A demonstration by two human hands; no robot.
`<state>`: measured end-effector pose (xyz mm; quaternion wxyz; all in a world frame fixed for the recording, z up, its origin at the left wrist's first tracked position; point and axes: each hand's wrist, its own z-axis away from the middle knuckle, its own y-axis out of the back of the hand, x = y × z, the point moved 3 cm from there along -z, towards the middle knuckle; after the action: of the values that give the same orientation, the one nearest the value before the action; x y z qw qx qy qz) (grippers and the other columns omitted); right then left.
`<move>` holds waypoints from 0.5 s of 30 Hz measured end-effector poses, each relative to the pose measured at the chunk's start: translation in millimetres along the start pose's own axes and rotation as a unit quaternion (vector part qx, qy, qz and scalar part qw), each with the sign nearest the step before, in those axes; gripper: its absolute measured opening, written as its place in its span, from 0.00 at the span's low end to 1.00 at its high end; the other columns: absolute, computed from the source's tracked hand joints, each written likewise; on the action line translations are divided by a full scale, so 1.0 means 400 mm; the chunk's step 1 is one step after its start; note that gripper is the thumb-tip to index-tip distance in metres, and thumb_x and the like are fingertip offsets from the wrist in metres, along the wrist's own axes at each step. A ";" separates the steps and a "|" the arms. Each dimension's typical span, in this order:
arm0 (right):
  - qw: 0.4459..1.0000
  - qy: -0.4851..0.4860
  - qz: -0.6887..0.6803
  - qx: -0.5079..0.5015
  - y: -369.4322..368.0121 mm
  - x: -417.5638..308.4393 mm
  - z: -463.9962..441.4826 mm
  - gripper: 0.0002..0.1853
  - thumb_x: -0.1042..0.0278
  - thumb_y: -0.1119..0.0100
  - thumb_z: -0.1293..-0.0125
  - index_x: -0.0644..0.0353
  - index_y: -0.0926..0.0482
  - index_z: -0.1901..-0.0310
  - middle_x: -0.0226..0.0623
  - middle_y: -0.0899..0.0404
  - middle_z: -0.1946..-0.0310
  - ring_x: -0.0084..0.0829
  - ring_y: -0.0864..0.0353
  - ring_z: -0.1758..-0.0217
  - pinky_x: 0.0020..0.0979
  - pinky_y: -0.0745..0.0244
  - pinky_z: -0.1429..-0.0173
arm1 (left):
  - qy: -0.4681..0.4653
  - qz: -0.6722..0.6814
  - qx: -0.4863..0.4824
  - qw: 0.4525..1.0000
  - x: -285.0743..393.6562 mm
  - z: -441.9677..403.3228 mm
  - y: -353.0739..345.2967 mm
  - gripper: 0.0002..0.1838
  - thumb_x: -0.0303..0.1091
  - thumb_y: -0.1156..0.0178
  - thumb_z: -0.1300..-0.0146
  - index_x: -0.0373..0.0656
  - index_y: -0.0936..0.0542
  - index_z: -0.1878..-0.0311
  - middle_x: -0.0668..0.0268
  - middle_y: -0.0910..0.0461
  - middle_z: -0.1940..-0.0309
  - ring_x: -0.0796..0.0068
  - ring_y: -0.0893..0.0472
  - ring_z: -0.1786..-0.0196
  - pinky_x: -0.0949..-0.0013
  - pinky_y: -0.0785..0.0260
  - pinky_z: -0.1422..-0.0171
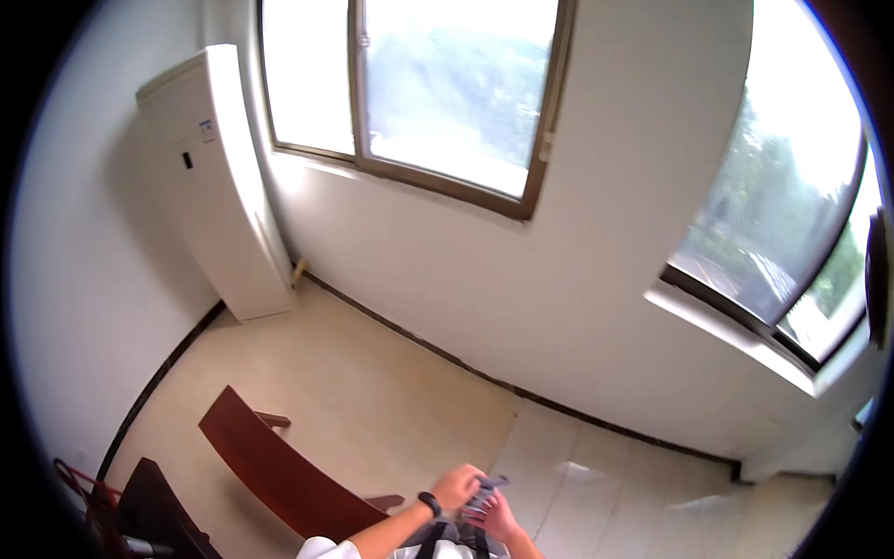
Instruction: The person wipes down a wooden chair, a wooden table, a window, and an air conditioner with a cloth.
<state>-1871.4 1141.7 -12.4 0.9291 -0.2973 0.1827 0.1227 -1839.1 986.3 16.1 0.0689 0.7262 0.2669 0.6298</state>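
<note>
My left hand (458,486), with a black band on its wrist, is at the bottom centre, its fingers closed on a small grey item (485,491). Close beside it on the right, my right hand (500,518) has its fingers wrapped round the lower part of the same grey item. The item looks soft, like cloth, but is too small to make out. Both hands are held in front of my body, above dark straps and light clothing.
A reddish-brown wooden bench (289,480) stands at the lower left, with a darker piece of furniture (158,512) beyond it. A tall white cabinet unit (219,186) stands in the corner. Windows (456,84) are set in the walls.
</note>
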 end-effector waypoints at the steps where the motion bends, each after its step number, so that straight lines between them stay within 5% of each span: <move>1: 0.992 0.021 -0.084 -0.089 -0.040 -0.044 -0.053 0.30 0.38 0.61 0.34 0.56 0.30 0.43 0.40 0.26 0.45 0.41 0.28 0.41 0.45 0.36 0.34 | -0.004 -0.011 -0.057 0.998 0.041 -0.036 0.027 0.15 0.35 0.46 0.39 0.41 0.25 0.50 0.58 0.23 0.53 0.57 0.26 0.47 0.59 0.35 0.41; 5: 0.986 0.023 -0.107 -0.128 -0.177 -0.195 -0.257 0.31 0.37 0.61 0.36 0.58 0.26 0.48 0.41 0.26 0.45 0.39 0.27 0.41 0.48 0.37 0.34 | -0.024 -0.062 0.083 0.994 0.041 -0.098 0.170 0.22 0.37 0.42 0.41 0.42 0.28 0.43 0.59 0.26 0.45 0.58 0.28 0.42 0.57 0.37 0.37; 8: 0.979 -0.021 -0.031 -0.202 -0.313 -0.279 -0.369 0.34 0.41 0.60 0.35 0.63 0.33 0.40 0.46 0.29 0.41 0.47 0.30 0.39 0.48 0.40 0.32 | 0.033 -0.046 0.225 0.973 0.008 -0.077 0.357 0.21 0.37 0.40 0.42 0.42 0.27 0.46 0.59 0.24 0.47 0.58 0.28 0.42 0.58 0.36 0.38; 12: 0.962 -0.026 -0.039 -0.270 -0.634 -0.390 -0.439 0.35 0.42 0.60 0.35 0.65 0.37 0.37 0.47 0.33 0.38 0.49 0.32 0.37 0.50 0.41 0.31 | 0.208 0.014 0.403 0.891 -0.300 0.056 0.495 0.20 0.30 0.36 0.47 0.43 0.24 0.49 0.57 0.24 0.54 0.58 0.24 0.50 0.61 0.31 0.45; 15: 0.963 0.027 0.036 -0.266 -0.816 -0.465 -0.575 0.35 0.43 0.60 0.35 0.65 0.37 0.37 0.47 0.36 0.36 0.47 0.34 0.35 0.52 0.41 0.31 | 0.264 0.015 0.441 0.858 -0.444 0.116 0.648 0.15 0.31 0.40 0.39 0.40 0.26 0.50 0.60 0.19 0.60 0.69 0.20 0.54 0.66 0.29 0.49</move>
<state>-1990.9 723.0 56.1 0.8064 -0.5298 0.1789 0.1926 -1728.5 693.0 -35.9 -0.3410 0.4909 0.5137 0.6155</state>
